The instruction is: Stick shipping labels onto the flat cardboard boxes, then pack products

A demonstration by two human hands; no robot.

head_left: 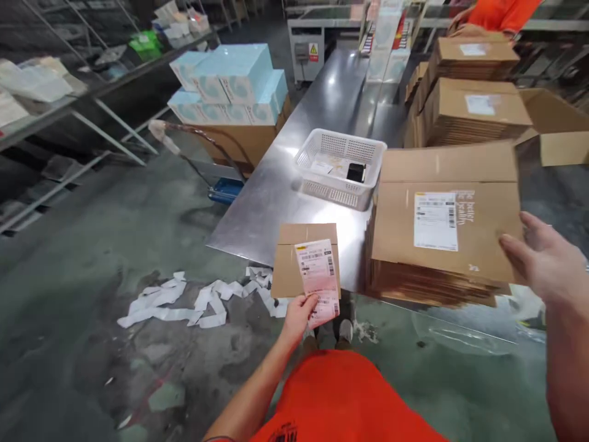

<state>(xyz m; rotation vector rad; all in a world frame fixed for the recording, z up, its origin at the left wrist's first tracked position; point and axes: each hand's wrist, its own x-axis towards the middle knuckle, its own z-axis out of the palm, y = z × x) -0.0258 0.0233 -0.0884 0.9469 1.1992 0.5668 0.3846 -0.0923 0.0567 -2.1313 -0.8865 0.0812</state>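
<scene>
Glare whitens the steel table (248, 209); edges blur.

To the right of the white basket (343, 138), the top flattened carton (400, 221) carries sideways print (466, 207) that seems to read "be better be healthy". The fine print on its white label (435, 221), and on the loose label (317, 273) nearer than the basket, is too small to read. Beyond the basket, a grey machine (299, 64) bears a yellow warning triangle (313, 49) above a red strip (313, 58), its lettering illegible.

glossy metal tabletop (257, 212), matt brown cardboard boxes (396, 236), white perforated plastic basket (373, 152), smooth paper label (317, 270)
</scene>
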